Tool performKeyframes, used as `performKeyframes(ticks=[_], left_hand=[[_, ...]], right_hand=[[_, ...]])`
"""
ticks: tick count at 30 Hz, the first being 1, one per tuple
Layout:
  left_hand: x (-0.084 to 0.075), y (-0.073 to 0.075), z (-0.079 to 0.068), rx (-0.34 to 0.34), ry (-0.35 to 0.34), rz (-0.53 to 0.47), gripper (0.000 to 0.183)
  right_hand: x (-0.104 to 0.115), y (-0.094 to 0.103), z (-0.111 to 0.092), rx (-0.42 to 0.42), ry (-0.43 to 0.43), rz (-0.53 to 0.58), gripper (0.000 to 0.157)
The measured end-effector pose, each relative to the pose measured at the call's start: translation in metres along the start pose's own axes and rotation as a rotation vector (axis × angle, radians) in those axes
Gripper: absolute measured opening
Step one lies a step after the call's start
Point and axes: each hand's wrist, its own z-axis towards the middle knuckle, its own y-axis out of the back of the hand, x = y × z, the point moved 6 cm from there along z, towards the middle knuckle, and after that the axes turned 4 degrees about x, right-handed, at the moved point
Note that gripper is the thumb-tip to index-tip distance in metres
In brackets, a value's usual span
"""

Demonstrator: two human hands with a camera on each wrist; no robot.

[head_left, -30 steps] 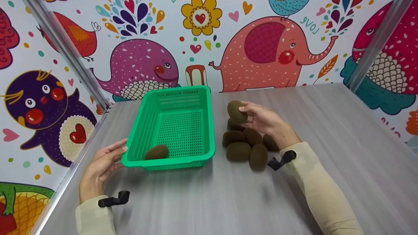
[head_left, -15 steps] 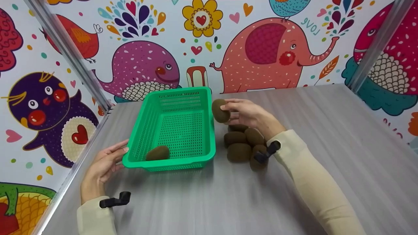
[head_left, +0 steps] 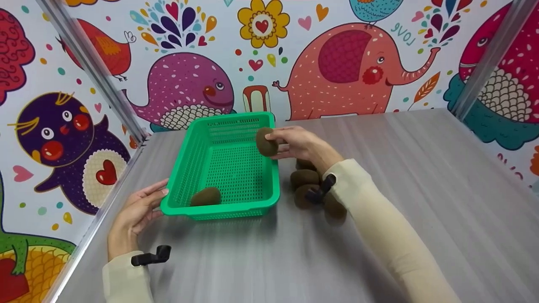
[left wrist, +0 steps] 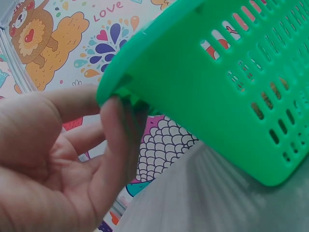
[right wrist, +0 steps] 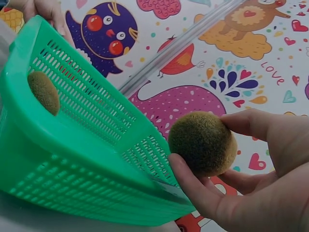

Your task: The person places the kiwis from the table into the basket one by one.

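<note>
In the head view my right hand [head_left: 301, 143] pinches a brown fuzzy kiwi [head_left: 266, 142] between thumb and fingers, above the right rim of a green plastic basket [head_left: 274, 185]. The right wrist view has this kiwi [right wrist: 200, 143] between the fingertips, over the basket's edge. At the basket's near left corner, my left hand [head_left: 137, 210] grips the rim, thumb and fingers meeting there in the left wrist view. Another kiwi [head_left: 206, 196] lies inside the basket by its near wall. Several more kiwis [head_left: 305, 179] sit grouped right of the basket, partly hidden by my right forearm.
The grey tabletop [head_left: 236, 261] extends in front of the basket and off to the right. Behind stands a wall [head_left: 269, 71] printed with cartoon animals, and a metal post [head_left: 92, 67] marks the left corner. Black camera mounts [head_left: 151, 256] are on both wrists.
My right hand has carried the kiwi leftward from above the group to over the basket's right rim. My left hand has stayed at the basket's corner.
</note>
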Motion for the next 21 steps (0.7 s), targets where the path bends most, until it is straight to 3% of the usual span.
performKeyframes(ticks=[17, 21], left_hand=[[0.000, 0.001, 0.000, 0.005, -0.002, -0.032, 0.024], [0.000, 0.000, 0.000, 0.009, -0.011, -0.037, 0.024]], right_hand=[[-0.001, -0.039, 0.039, -0.040, -0.028, 0.042, 0.055], [-0.003, -0.048, 0.044, -0.041, -0.021, 0.054, 0.063]])
